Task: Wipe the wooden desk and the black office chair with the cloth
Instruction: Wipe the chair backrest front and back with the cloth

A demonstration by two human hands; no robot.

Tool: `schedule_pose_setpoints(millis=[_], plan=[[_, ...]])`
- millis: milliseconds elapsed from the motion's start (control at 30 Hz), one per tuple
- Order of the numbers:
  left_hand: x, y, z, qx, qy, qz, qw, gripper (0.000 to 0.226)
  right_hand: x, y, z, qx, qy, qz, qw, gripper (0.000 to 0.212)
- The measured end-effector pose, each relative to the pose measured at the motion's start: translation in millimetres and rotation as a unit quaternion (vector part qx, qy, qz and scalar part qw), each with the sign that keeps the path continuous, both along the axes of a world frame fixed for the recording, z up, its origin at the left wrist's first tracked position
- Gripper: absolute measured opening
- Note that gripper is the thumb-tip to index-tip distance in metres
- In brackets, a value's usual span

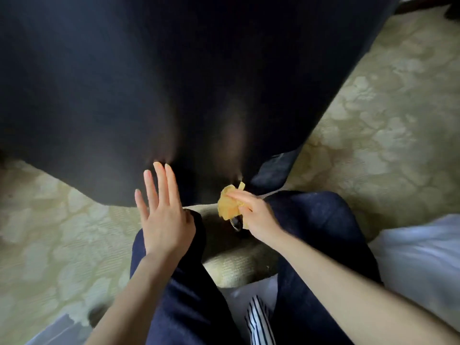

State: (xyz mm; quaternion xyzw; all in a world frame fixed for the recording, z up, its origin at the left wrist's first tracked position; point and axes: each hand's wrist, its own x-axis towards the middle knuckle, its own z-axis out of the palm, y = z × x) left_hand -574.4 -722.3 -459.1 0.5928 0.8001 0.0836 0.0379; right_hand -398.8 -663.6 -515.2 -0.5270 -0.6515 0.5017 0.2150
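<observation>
The black office chair (154,78) fills the upper half of the view as one broad dark, blurred surface. My left hand (163,215) is flat with its fingers spread, fingertips at the chair's lower edge, holding nothing. My right hand (256,215) grips a crumpled yellow cloth (229,202) just below the chair's lower edge, close to a shiny rounded chair part (236,224). The wooden desk is not in view.
My legs in dark blue trousers (321,220) straddle the spot under the chair. Pale green patterned carpet (388,115) spreads left and right. White fabric (423,252) lies at the right edge and a striped cloth (258,322) hangs at the bottom.
</observation>
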Motion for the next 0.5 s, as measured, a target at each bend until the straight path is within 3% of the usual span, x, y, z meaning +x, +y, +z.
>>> schedule_pose_setpoints(millis=[33, 67, 133, 200, 267, 333, 367, 400, 467, 500], plan=[[1, -2, 2, 0.012, 0.017, -0.017, 1.000, 0.097, -3, -7, 5, -0.091, 0.060, -0.137, 0.985, 0.042], [2, -5, 3, 0.025, 0.031, -0.030, 0.999, 0.095, -6, -10, 7, -0.184, 0.114, -0.257, 0.942, 0.038], [8, -6, 12, 0.047, 0.072, -0.099, 0.991, 0.086, -4, -12, 10, -0.313, 0.253, -0.420, 0.813, 0.029], [13, -5, 23, 0.062, 0.118, -0.165, 0.977, 0.080, -4, -7, 13, -0.360, 0.389, -0.485, 0.695, 0.019], [16, 2, 36, 0.067, 0.165, -0.237, 0.955, 0.077, -8, 1, 17, -0.370, 0.496, -0.530, 0.580, 0.023], [21, 14, 49, 0.075, 0.203, -0.308, 0.926, 0.072, -8, 9, 26, -0.356, 0.559, -0.566, 0.491, 0.030], [24, 21, 56, 0.080, 0.222, -0.333, 0.913, 0.072, -8, 13, 27, -0.348, 0.573, -0.577, 0.466, 0.035], [26, 28, 61, 0.083, 0.236, -0.350, 0.903, 0.072, -8, 19, 26, -0.334, 0.567, -0.589, 0.469, 0.039], [32, 42, 68, 0.082, 0.259, -0.365, 0.890, 0.073, -9, 33, 33, -0.307, 0.528, -0.607, 0.509, 0.034], [34, 46, 70, 0.079, 0.262, -0.364, 0.890, 0.072, -11, 38, 37, -0.287, 0.523, -0.620, 0.510, 0.021]])
